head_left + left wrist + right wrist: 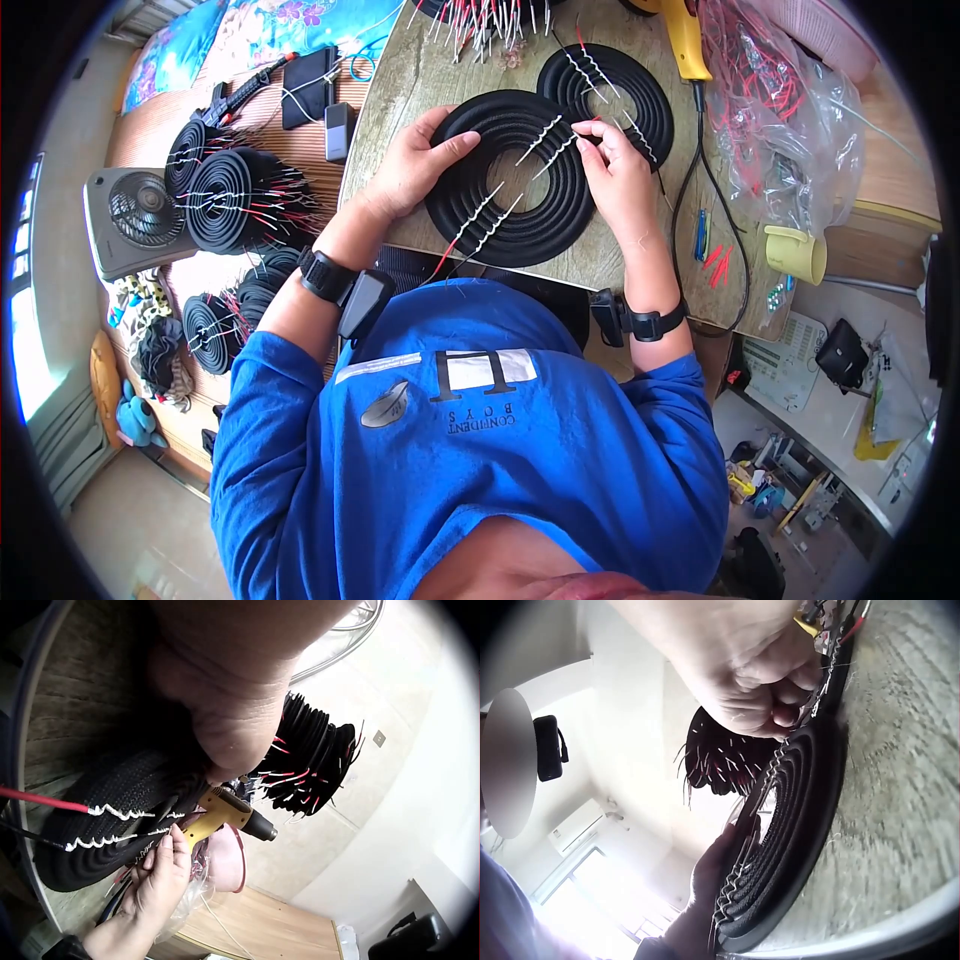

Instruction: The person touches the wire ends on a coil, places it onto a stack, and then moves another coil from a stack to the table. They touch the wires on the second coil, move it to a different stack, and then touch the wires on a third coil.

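A flat black coil of sleeved cable (565, 220) lies over the near part of the wooden table, with red, black and twisted white wire ends across it. My left hand (415, 165) holds its left edge, thumb on the upper side; the other fingers are mostly hidden. At the upper right of the coil, my right hand (615, 175) pinches the tip of a twisted white wire (555, 158) between thumb and fingertips. In the left wrist view the right hand (157, 881) shows at the wire tips. A second, smaller coil (650, 85) lies just behind.
More coils with bristling wire ends (480, 15) stand at the table's far edge. A yellow heat gun (690, 40), clear plastic bags (790, 150), red bits (717, 265) and a pale yellow cup (797, 254) are to the right. Several coils (220, 200) and a fan (140, 215) sit left.
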Motion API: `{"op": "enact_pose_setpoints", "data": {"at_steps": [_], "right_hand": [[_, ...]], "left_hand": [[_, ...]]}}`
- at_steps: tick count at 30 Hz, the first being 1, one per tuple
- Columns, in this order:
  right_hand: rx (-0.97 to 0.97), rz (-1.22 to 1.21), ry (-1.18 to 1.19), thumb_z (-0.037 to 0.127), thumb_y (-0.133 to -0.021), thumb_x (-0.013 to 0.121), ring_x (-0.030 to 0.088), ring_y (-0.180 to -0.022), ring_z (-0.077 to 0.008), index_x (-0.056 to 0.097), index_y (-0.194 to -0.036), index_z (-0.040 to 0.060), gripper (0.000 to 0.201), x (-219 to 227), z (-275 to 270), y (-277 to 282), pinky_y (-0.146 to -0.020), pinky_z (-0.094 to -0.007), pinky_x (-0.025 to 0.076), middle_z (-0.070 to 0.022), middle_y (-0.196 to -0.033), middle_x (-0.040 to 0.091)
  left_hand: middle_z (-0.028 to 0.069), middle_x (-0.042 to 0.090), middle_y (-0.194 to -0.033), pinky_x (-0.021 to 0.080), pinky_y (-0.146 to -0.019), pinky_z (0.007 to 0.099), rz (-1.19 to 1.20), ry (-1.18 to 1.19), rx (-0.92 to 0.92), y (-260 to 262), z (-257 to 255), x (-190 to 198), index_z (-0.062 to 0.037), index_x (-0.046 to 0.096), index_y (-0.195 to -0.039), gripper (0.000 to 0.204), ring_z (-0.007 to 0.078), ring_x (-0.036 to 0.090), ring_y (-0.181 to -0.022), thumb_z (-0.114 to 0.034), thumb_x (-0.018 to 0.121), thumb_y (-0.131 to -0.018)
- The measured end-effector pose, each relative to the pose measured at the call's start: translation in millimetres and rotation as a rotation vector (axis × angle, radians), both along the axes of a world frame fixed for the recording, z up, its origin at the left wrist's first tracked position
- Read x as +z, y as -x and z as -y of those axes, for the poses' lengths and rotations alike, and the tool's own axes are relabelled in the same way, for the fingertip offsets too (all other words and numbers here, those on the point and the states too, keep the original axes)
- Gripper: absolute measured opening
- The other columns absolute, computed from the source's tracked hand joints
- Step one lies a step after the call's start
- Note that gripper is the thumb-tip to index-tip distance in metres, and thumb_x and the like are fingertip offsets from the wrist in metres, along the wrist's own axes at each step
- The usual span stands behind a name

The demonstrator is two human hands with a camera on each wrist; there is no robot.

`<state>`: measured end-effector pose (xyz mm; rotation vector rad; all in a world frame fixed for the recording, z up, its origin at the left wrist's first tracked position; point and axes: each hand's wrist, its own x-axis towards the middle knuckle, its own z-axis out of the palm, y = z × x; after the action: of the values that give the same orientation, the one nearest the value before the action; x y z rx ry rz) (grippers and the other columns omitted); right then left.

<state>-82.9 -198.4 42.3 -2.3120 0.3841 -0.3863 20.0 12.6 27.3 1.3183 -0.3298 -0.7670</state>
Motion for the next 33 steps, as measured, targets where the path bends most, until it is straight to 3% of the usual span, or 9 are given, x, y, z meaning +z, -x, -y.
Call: {"op": "enact_pose_setpoints", "data": {"at_steps": [6,17,21,26,30,33], "right_hand": [[0.006,0.038,0.027,0.011,-0.084,0.056,0.037,-0.048,-0.0041,0.059,-0.098,0.0071,0.015,-3.2,1.5,-0.6,-0.047,-0.0205,0.033,0.001,-0.056,0.046],[0.19,0.123,-0.409,0.009,-0.088,0.05,0.035,-0.058,0.0013,0.057,-0.1,0.0035,0.015,-3.0,2.8,3.4,-0.05,-0.0138,0.027,0.0085,-0.069,0.044],[0.107,0.163,-0.578,0.009,-0.089,0.049,0.032,-0.055,0.0017,0.056,-0.102,0.0037,0.016,-1.0,5.5,0.7,-0.047,-0.0134,0.025,0.0091,-0.068,0.044],[0.103,0.269,-0.616,0.008,-0.089,0.048,0.03,-0.052,0.0018,0.055,-0.105,0.0035,0.017,12.3,12.2,1.8,-0.045,-0.0136,0.022,0.0095,-0.066,0.043],[0.078,0.289,-0.644,0.008,-0.089,0.05,0.039,-0.061,0.0013,0.056,-0.103,0.0028,0.017,15.4,20.5,6.8,-0.053,-0.0124,0.031,0.0064,-0.076,0.052],[0.035,0.323,-0.673,0.01,-0.09,0.048,0.03,-0.05,0.0019,0.054,-0.106,0.0034,0.019,17.7,21.5,11.4,-0.043,-0.0131,0.022,0.0085,-0.064,0.04]], "left_hand": [[0.0054,0.059,-0.098,0.046,-0.079,0.0229,0.003,-0.013,-0.001,-0.1,0.7,0.4,0.0008,0.049,-0.114,0.034,0.0098,0.056,-0.087,-0.015,0.058,-0.085],[0.0061,0.06,-0.097,0.047,-0.077,0.023,0.032,-0.074,0.01,-0.4,3.8,1.2,0.0014,0.049,-0.113,0.033,0.0095,0.056,-0.086,-0.014,0.058,-0.084],[0.0061,0.06,-0.097,0.047,-0.077,0.0231,0.057,-0.09,0.009,-0.1,4.1,1.0,0.0018,0.05,-0.112,0.033,0.0097,0.056,-0.085,-0.015,0.058,-0.084],[0.0065,0.06,-0.097,0.047,-0.077,0.0231,0.079,-0.106,0.02,-0.3,3.3,3.1,0.0025,0.05,-0.112,0.034,0.0101,0.057,-0.086,-0.015,0.058,-0.084],[0.0072,0.06,-0.098,0.046,-0.078,0.0233,0.051,-0.086,0.016,-0.5,4.0,2.5,0.0031,0.049,-0.112,0.035,0.0105,0.056,-0.087,-0.015,0.058,-0.084],[0.0077,0.06,-0.099,0.046,-0.078,0.0235,0.037,-0.076,0.033,-0.2,4.1,1.6,0.0035,0.048,-0.113,0.036,0.0108,0.056,-0.088,-0.015,0.058,-0.084]]}}
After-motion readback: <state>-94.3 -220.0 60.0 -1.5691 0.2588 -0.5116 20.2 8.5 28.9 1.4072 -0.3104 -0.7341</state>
